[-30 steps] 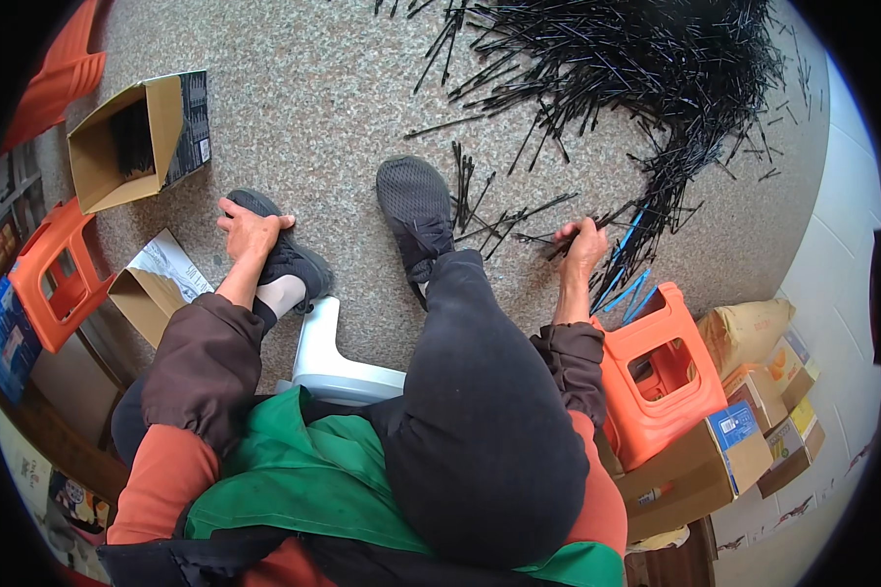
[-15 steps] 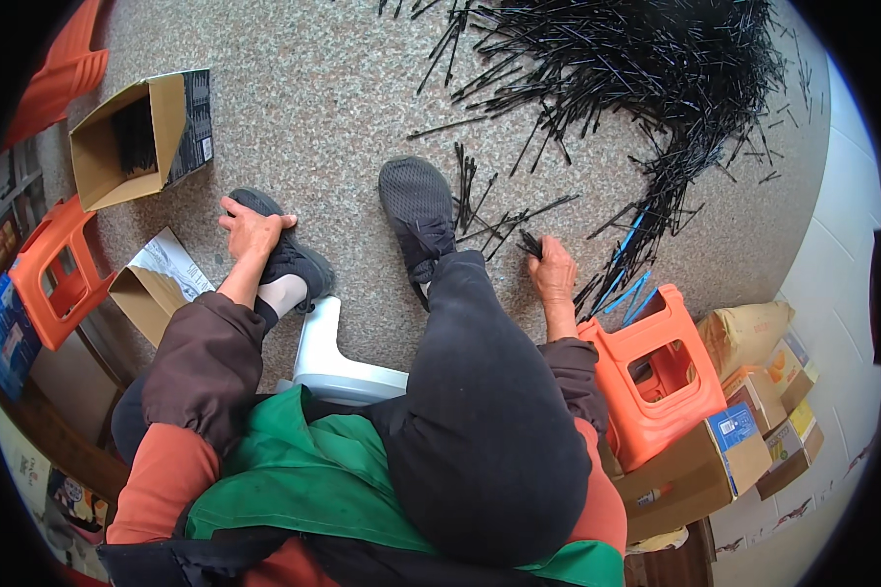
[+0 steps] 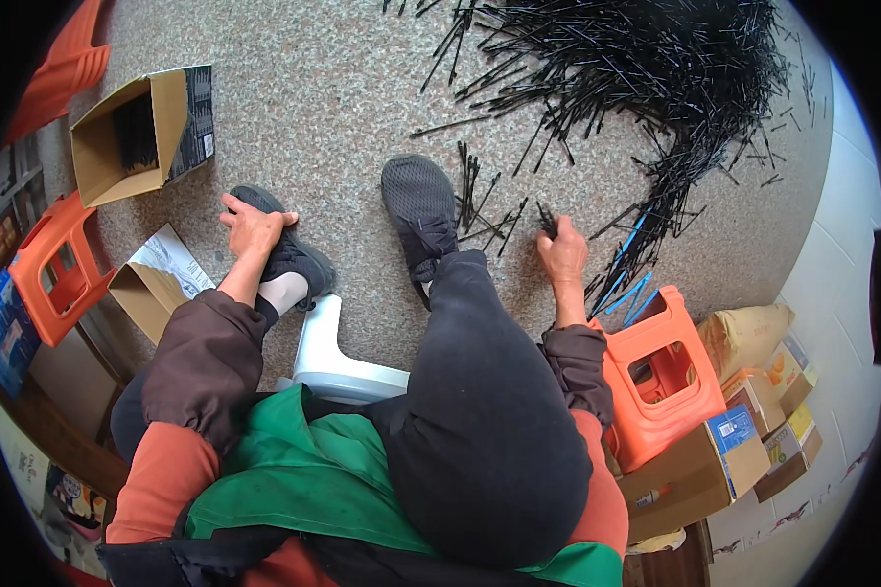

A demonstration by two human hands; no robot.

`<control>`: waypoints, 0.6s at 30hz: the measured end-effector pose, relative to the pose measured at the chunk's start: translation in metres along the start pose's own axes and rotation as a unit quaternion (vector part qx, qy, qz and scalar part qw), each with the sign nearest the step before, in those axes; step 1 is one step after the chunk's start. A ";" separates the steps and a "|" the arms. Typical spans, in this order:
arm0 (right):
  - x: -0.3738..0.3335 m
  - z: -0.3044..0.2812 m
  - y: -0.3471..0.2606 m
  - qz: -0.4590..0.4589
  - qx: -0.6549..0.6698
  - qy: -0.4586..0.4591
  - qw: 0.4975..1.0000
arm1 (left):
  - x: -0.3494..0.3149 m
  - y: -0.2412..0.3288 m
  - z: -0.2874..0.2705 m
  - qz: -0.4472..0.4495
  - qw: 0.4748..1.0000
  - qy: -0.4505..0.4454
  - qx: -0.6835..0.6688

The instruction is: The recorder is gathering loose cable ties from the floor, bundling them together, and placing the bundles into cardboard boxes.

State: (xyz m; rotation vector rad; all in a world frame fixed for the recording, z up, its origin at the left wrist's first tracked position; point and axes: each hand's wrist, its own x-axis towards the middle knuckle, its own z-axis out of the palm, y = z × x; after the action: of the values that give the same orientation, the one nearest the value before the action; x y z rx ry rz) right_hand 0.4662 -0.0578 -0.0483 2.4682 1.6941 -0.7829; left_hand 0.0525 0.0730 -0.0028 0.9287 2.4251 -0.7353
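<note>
My left hand [image 3: 253, 233] rests on my left shoe [image 3: 286, 245], fingers spread, holding nothing. My right hand [image 3: 563, 252] is closed over the floor, to the right of my other shoe [image 3: 419, 205]. Dark ends of thin black sticks [image 3: 546, 219] poke out from its fingertips; how many it holds is hidden. A few loose black sticks [image 3: 472, 186] lie between that shoe and the hand. Beyond them spreads a big tangled heap of black sticks [image 3: 646, 59], with a tail running down toward the right. Several blue strips [image 3: 628, 293] lie in that tail.
An open cardboard box [image 3: 86, 161] with dark contents lies at the left, near a second carton [image 3: 139, 298] and an orange stool [image 3: 44, 293]. Another orange stool [image 3: 622, 411] stands by my right forearm, with more cardboard boxes [image 3: 675, 484] behind it. A white stool [image 3: 315, 357] is beneath me.
My right hand has moved slightly farther away and to the right. Some sticks that lay beside it no longer lie there. My left hand stays on the shoe.
</note>
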 end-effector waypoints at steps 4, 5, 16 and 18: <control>-0.012 0.007 0.006 0.167 0.261 -0.002 0.951 | 0.001 -0.001 0.000 -0.004 1.000 -0.008 -0.005; -0.014 0.009 0.008 0.226 0.392 -0.056 0.890 | 0.001 -0.001 0.001 0.002 1.000 0.000 -0.001; -0.007 0.034 -0.052 0.242 0.362 0.001 0.900 | -0.003 0.003 0.000 0.003 1.000 -0.011 -0.006; -0.001 0.036 -0.051 0.287 0.430 0.054 0.854 | -0.002 0.002 0.000 -0.003 1.000 -0.020 -0.014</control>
State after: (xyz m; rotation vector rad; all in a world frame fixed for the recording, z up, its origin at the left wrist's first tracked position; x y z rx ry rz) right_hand 0.4075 -0.0498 -0.0675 3.3301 0.5076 -1.5529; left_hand 0.0555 0.0731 -0.0025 0.8885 2.3978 -0.7141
